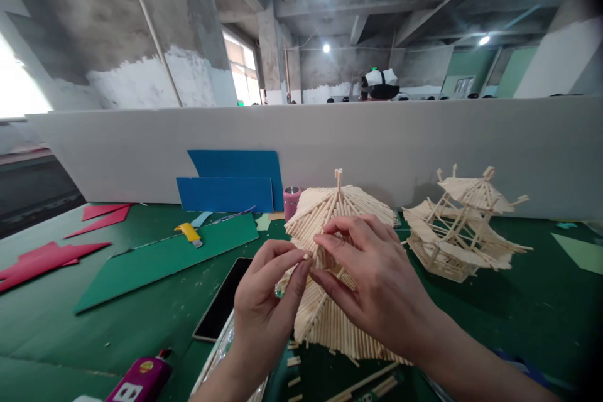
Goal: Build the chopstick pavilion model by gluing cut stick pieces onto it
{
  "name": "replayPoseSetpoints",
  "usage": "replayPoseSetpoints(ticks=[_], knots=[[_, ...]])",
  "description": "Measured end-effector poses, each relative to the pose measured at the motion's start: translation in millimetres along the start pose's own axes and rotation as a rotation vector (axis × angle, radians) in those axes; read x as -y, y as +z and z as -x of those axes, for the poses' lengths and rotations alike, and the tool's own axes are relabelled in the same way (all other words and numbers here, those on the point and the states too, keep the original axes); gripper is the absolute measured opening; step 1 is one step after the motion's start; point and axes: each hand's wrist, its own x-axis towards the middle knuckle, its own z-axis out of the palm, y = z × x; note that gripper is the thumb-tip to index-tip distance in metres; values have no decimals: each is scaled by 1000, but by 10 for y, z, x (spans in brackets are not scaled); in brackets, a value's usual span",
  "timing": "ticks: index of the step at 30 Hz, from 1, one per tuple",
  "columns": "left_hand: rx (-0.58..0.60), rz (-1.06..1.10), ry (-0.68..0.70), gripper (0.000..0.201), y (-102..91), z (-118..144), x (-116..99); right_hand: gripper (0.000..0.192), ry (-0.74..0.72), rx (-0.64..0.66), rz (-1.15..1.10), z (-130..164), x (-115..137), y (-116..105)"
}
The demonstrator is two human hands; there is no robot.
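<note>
Stick roof model [330, 213], cone-shaped, stood on the green table [518, 326] right under the head camera, peak post pointing straight up, long sticks fanning down from peak to eaves. Left hand [266, 308] pinched thumb and forefinger on a short stick piece [308, 256], pressed against the near slope. Right hand [372, 282] lay over the same slope, fingers curled onto the sticks beside that piece. Second stick pavilion [464, 226] just to the right, apart. Phone [221, 301] lay left, yellow knife [188, 233] farther back.
</note>
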Motion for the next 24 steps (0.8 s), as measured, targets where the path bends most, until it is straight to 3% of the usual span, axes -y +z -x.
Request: replayPoseSetpoints(ticks=[24], knots=[[-9, -11, -13, 14, 2, 0, -6, 29, 3, -4, 4, 2, -3, -4]])
